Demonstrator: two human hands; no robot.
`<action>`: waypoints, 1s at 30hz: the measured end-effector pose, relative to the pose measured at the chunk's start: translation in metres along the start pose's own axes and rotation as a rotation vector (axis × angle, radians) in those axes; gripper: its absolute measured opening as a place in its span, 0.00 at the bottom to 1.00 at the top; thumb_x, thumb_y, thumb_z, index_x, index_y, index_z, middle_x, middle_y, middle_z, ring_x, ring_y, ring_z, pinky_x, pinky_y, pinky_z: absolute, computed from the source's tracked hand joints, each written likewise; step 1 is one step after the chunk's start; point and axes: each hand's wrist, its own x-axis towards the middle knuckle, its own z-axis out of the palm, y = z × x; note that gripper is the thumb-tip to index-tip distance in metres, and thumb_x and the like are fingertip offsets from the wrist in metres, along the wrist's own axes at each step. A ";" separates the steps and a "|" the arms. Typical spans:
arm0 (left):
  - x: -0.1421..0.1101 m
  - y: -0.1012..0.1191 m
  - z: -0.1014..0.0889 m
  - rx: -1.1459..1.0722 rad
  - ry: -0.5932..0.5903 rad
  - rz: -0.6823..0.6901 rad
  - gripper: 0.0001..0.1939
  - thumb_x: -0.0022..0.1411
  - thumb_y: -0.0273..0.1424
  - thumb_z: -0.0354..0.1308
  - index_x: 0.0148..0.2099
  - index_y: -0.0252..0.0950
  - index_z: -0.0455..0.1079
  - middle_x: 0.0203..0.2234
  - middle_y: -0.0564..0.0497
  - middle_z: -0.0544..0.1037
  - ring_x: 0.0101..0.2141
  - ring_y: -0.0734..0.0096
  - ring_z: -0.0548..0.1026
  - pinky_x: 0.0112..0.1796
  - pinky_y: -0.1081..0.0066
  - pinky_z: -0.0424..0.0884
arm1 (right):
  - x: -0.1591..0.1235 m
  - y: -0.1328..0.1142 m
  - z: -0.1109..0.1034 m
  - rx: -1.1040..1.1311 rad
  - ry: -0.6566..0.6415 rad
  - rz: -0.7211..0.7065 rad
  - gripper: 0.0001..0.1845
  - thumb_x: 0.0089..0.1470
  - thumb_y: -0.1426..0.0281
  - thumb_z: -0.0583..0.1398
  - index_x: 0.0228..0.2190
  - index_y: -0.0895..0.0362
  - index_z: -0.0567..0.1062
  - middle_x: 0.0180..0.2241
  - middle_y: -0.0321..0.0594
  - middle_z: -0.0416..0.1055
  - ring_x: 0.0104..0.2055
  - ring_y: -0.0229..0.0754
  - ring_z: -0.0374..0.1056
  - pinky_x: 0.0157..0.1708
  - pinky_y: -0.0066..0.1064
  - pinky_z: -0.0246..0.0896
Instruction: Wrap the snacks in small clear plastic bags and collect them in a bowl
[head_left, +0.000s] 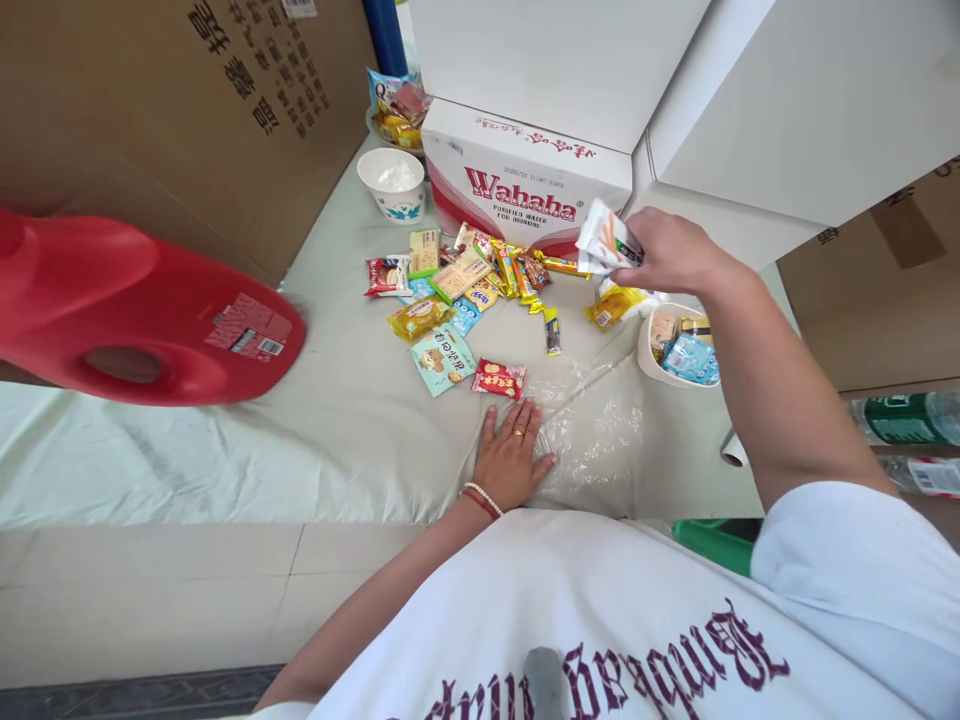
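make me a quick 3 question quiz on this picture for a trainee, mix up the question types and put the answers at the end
1. Multiple choice: where is the left hand?
A) inside the tub
B) flat on the table
C) on the red jug

2. True or false: the right hand holds a white packet above the table.

3. Fill in the blank: the box behind the loose snacks has the name ____ in large red letters on its front.

Key:
1. B
2. True
3. Wahaha
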 end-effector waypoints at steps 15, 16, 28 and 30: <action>-0.002 0.000 0.006 0.007 0.040 -0.049 0.48 0.66 0.47 0.54 0.76 0.26 0.40 0.72 0.33 0.53 0.71 0.48 0.53 0.69 0.43 0.39 | -0.161 -0.127 0.140 0.359 -0.338 0.047 0.29 0.58 0.64 0.65 0.59 0.54 0.66 0.55 0.49 0.67 0.50 0.51 0.72 0.40 0.34 0.64; -0.002 0.000 0.006 0.002 0.042 -0.050 0.48 0.66 0.46 0.54 0.76 0.26 0.40 0.72 0.32 0.53 0.71 0.47 0.54 0.69 0.42 0.40 | -0.163 -0.125 0.141 0.375 -0.326 0.048 0.29 0.58 0.65 0.64 0.59 0.53 0.66 0.55 0.49 0.67 0.50 0.51 0.72 0.40 0.35 0.65; -0.043 -0.041 -0.026 -0.071 -0.099 0.415 0.30 0.68 0.44 0.55 0.68 0.42 0.63 0.68 0.41 0.65 0.68 0.50 0.60 0.68 0.44 0.43 | -0.269 -0.093 0.181 0.784 -0.037 -0.307 0.22 0.60 0.63 0.65 0.55 0.52 0.73 0.56 0.50 0.68 0.58 0.53 0.63 0.56 0.48 0.65; -0.043 -0.051 -0.030 -0.055 -0.156 0.387 0.34 0.66 0.51 0.57 0.68 0.40 0.64 0.69 0.38 0.62 0.68 0.46 0.60 0.66 0.43 0.46 | -0.285 -0.093 0.194 0.827 0.022 -0.268 0.11 0.64 0.67 0.61 0.47 0.53 0.77 0.53 0.50 0.71 0.56 0.51 0.64 0.55 0.48 0.65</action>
